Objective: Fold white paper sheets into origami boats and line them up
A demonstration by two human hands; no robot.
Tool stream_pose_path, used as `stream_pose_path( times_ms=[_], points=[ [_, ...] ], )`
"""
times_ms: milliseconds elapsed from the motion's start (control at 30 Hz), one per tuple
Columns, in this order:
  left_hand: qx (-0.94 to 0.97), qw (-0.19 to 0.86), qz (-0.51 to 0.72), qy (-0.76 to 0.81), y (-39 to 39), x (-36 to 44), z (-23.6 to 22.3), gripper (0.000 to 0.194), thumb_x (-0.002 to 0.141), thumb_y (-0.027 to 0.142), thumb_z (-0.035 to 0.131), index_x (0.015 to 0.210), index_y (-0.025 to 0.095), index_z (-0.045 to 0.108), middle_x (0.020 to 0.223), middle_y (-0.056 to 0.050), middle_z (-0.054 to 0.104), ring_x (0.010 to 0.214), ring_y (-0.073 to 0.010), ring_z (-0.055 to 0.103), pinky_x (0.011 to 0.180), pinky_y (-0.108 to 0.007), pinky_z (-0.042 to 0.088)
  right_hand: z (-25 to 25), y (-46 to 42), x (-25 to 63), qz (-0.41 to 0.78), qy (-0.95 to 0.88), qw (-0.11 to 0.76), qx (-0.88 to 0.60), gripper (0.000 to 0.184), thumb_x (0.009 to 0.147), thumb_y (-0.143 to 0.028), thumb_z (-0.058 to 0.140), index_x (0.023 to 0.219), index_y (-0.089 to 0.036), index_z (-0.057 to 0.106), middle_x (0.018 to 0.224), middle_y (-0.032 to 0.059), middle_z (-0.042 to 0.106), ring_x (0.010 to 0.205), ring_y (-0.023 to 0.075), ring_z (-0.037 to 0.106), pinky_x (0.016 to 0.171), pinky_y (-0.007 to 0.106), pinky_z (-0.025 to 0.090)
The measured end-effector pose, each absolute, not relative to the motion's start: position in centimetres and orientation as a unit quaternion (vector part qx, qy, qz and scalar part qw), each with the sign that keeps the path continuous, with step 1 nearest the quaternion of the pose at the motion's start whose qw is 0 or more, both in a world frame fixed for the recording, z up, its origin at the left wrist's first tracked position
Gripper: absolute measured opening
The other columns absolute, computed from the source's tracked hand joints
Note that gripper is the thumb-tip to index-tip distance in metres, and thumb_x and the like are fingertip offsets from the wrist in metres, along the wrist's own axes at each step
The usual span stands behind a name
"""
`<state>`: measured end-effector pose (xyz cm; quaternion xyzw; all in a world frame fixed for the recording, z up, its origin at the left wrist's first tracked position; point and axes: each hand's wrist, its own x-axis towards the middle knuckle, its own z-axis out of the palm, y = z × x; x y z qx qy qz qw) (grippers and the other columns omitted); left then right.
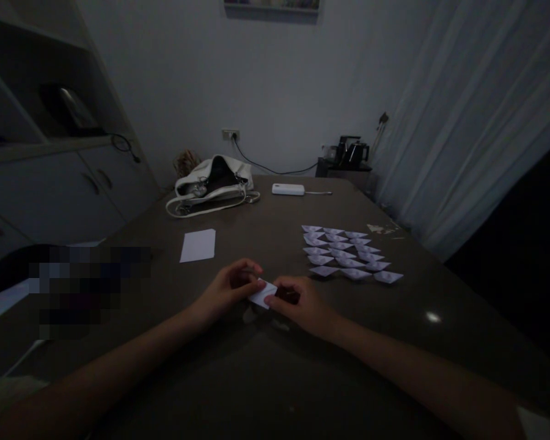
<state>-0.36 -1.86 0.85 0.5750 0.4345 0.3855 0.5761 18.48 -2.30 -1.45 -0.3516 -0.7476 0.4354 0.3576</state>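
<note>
Both my hands meet over the dark table (266, 379) and pinch one small folded white paper (262, 294) between them. My left hand (229, 290) grips its left end with curled fingers. My right hand (300, 302) holds the right end, thumb on top. Several folded paper boats (346, 253) lie in rows just beyond my right hand. A flat white sheet (198, 245) rests beyond my left hand.
A white handbag (211, 183) sits at the table's far side, with a white power bank (288, 189) and cable beside it. Cabinets (50, 183) stand left, a curtain (476, 134) right, and a kettle (351, 151) on a small stand in the corner.
</note>
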Motion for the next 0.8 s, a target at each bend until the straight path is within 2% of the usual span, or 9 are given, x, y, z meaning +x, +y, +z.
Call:
stream_pose_path(
  times_ms=[100,200,333,500,667,800],
  points=[
    [0.600,0.557,0.398,0.414,-1.81,-0.47,0.79,0.027,0.074,0.031,0.070,0.086,0.017,0.050,0.066,0.005,0.057,0.058,-0.0098,0.054,0.053,-0.019,0.037,-1.54,-2.23,18.53,0.448,-0.737,0.359,-0.356,0.023,0.081,-0.035,0.062,0.071,-0.015,0.060,0.062,-0.0022,0.053,0.056,0.0091,0.047,0.052,0.020,0.035],
    [0.634,0.529,0.395,0.402,-1.74,-0.53,0.61,0.022,0.077,0.031,0.067,0.082,0.015,0.053,0.072,0.002,0.058,0.064,-0.0105,0.055,0.058,-0.020,0.041,-1.62,-2.09,18.50,0.459,-0.721,0.372,-0.362,0.023,0.081,-0.033,0.062,0.066,-0.015,0.059,0.060,-0.0019,0.054,0.054,0.0087,0.047,0.050,0.020,0.035],
    [0.690,0.466,0.383,0.401,-1.82,-0.67,0.39,0.022,0.080,0.031,0.065,0.093,0.015,0.059,0.086,-0.002,0.062,0.077,-0.0147,0.060,0.069,-0.026,0.048,-1.73,-1.84,18.41,0.472,-0.700,0.401,-0.356,0.021,0.080,-0.034,0.063,0.069,-0.015,0.062,0.059,-0.0025,0.053,0.051,0.0079,0.045,0.048,0.019,0.034],
    [0.770,0.340,0.402,0.361,-1.95,-0.97,0.57,0.025,0.077,0.024,0.069,0.099,0.016,0.061,0.108,-0.008,0.060,0.092,-0.0183,0.059,0.076,-0.029,0.050,-1.93,-1.58,18.39,0.498,-0.678,0.421,-0.337,0.027,0.078,-0.042,0.065,0.073,-0.015,0.066,0.059,-0.0021,0.055,0.049,0.0078,0.045,0.047,0.019,0.034],
    [0.799,0.296,0.363,0.376,-2.19,-1.02,0.95,0.027,0.080,0.024,0.067,0.105,0.015,0.062,0.099,-0.007,0.067,0.088,-0.0186,0.062,0.077,-0.030,0.050,-1.83,-1.59,18.33,0.498,-0.676,0.423,-0.341,0.029,0.076,-0.043,0.067,0.069,-0.015,0.065,0.056,-0.0030,0.053,0.047,0.0074,0.044,0.045,0.019,0.034],
    [0.789,0.304,0.364,0.390,-2.28,-0.89,1.11,0.025,0.081,0.025,0.066,0.103,0.014,0.064,0.095,-0.007,0.069,0.085,-0.0193,0.063,0.076,-0.031,0.051,-1.49,-1.81,18.26,0.497,-0.674,0.422,-0.347,0.031,0.077,-0.046,0.065,0.070,-0.016,0.064,0.057,-0.0027,0.053,0.047,0.0076,0.045,0.045,0.019,0.034]
  ],
)
